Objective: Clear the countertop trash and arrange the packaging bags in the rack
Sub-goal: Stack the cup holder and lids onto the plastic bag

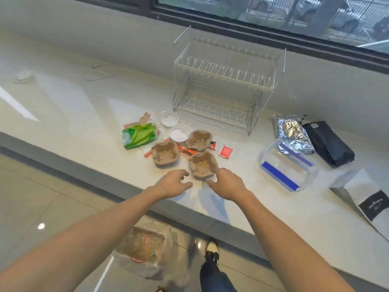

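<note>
Both hands reach over the counter's (63, 106) front edge toward the nearest pulp cup carrier (203, 165); the left hand (172, 183) hovers just beside it with fingers loosely curled, holding nothing; the right hand (226, 182) touches its near rim, fingers bent, a firm grasp not evident; the carrier looks light, stiff yet crushable, best taken by its rim; the foil bag (294, 132) and black bag (327, 142) lie toward the counter's right end, beside the empty wire rack (227, 81).

Kitchen-like room: pale stone countertop (84, 114) under window (273, 9), wire dish rack (225, 81) far centre, tiled floor (31, 197) near left.
</note>
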